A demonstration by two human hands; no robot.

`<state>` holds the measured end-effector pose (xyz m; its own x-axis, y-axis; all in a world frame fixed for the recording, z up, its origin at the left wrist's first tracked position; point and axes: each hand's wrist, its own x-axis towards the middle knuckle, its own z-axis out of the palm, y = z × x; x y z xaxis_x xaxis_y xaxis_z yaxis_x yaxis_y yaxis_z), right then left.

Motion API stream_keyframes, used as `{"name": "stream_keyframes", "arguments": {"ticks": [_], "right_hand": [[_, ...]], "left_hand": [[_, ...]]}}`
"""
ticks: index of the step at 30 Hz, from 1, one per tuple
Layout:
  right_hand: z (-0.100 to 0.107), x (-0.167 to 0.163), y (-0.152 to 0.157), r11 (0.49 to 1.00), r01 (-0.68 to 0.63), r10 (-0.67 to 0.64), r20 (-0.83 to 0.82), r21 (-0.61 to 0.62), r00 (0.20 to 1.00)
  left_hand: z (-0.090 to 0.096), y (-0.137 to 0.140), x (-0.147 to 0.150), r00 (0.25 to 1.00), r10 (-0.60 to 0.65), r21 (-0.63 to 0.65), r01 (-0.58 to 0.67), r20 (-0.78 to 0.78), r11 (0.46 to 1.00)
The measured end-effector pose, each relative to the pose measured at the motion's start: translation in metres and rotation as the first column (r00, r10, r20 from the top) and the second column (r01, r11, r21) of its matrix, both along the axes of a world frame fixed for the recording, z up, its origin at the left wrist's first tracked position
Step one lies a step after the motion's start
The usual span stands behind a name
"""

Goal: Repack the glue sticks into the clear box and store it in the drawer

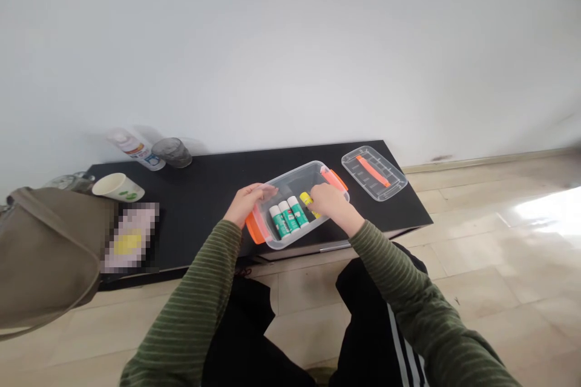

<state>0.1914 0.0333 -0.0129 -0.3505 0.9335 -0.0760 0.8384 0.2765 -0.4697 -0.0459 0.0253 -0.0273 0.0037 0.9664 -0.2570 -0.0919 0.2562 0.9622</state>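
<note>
A clear plastic box [290, 180] with orange side latches rests on the black cabinet top in front of me. Three green glue sticks [288, 216] with white caps lie side by side in it. My left hand [247, 202] grips the box's left end, its fingers over the rim. Inside the right part of the box, my right hand [333, 202] is closed around a yellow glue stick [307, 198], which it partly covers. The fingertips of that hand are hidden.
The clear lid [374, 174] with an orange handle lies right of the box on the black cabinet [204, 193]. At left are a paper cup [118, 187], a dark glass [173, 152], a white bottle [137, 150], a pixelated packet [130, 239] and a brown bag [49, 254]. A wall stands behind.
</note>
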Motion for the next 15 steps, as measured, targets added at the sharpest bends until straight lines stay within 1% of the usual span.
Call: {"name": "stream_keyframes", "arguments": {"ticks": [5, 7, 9, 10, 12, 13, 14, 15], "right_hand": [[0.001, -0.004, -0.002, 0.999, 0.014, -0.012, 0.046, -0.042, 0.999], [0.007, -0.004, -0.002, 0.999, 0.012, -0.01, 0.058, -0.049, 0.998], [0.016, 0.005, -0.002, 1.0, 0.021, -0.02, 0.046, -0.019, 0.999], [0.021, 0.013, -0.001, 0.999, 0.044, -0.044, 0.017, 0.023, 0.999], [0.029, 0.038, 0.0, 0.981, 0.14, -0.13, -0.078, 0.136, 0.988], [0.031, 0.054, 0.001, 0.959, 0.212, -0.19, -0.127, 0.188, 0.974], [0.031, 0.073, 0.003, 0.937, 0.276, -0.248, -0.149, 0.214, 0.957], [0.028, 0.092, 0.005, 0.917, 0.335, -0.314, -0.123, 0.216, 0.941]], "left_hand": [[0.001, 0.0, -0.001, 1.0, -0.017, 0.003, 0.017, -0.019, 1.0], [0.001, 0.0, -0.001, 0.999, -0.029, 0.006, 0.029, -0.034, 1.0], [0.003, -0.001, 0.0, 0.999, -0.029, -0.003, 0.029, -0.039, 1.0], [0.005, -0.001, 0.001, 0.999, -0.022, -0.01, 0.022, -0.034, 1.0], [0.008, -0.003, 0.003, 1.0, -0.003, -0.021, 0.003, -0.015, 1.0], [0.009, -0.003, 0.004, 1.0, 0.009, -0.023, -0.009, -0.003, 1.0], [0.01, -0.004, 0.004, 1.0, 0.022, -0.021, -0.022, 0.004, 1.0], [0.011, -0.004, 0.004, 0.999, 0.037, -0.017, -0.037, 0.006, 0.999]]}}
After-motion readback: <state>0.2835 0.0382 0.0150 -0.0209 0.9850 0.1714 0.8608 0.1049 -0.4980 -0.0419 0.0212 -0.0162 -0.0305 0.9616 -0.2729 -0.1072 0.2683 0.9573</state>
